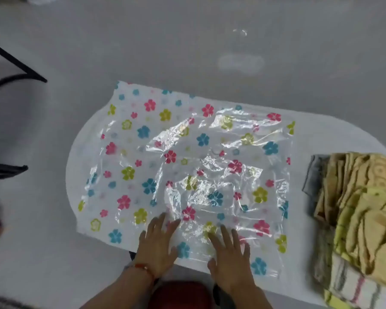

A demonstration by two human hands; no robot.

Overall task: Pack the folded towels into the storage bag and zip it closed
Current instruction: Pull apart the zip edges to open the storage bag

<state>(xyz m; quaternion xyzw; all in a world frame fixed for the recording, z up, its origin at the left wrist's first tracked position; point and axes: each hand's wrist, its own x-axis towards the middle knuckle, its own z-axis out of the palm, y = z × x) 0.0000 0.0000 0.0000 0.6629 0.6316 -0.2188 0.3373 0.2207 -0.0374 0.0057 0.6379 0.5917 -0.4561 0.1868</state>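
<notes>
Your left hand (157, 246) and right hand (228, 257) both lie flat, fingers straight and spread, on the near edge of the clear storage bag (183, 157) printed with coloured flowers. The bag is spread flat and crinkled on the white table (334, 134). The folded towels (361, 210), mostly yellow, are stacked on the table just to your right of the bag.

A white table (321, 134) stands on a grey floor (143, 41), with black chair legs (16, 63) at the left.
</notes>
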